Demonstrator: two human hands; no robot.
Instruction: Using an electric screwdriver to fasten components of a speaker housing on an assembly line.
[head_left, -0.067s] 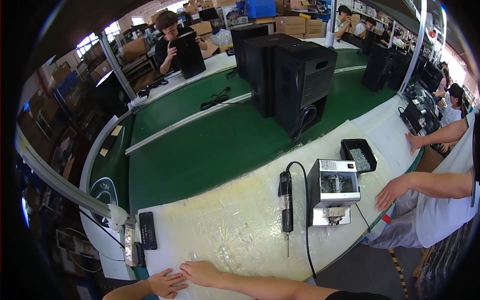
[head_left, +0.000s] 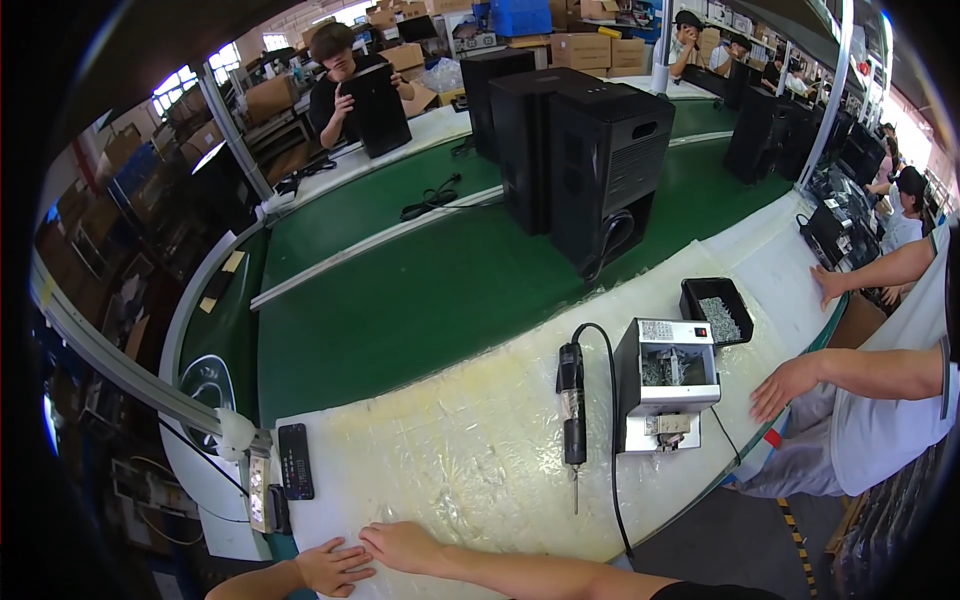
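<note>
My left hand (head_left: 335, 568) lies open on the plastic-covered worktop (head_left: 430, 480) near its front edge, fingers spread and holding nothing. Beside it rests my right hand (head_left: 405, 547), its loosely bent fingers close to my left fingertips; I see nothing in it. Above my hands at the left lies a black remote control (head_left: 296, 461). An electric screwdriver (head_left: 572, 405) with a black cord lies farther right, its bit toward me. Next to it stands a metal screw feeder (head_left: 668, 385). Behind that is a black tray (head_left: 717, 312) of small screws.
Tall black speaker-like cabinets (head_left: 607, 170) stand on the green conveyor belt (head_left: 400, 310) beyond the worktop. A co-worker's hand (head_left: 785, 385) rests on the worktop's right edge. Across the belt, another person holds a black panel-like box (head_left: 381, 112). A power strip (head_left: 260, 492) sits at the left.
</note>
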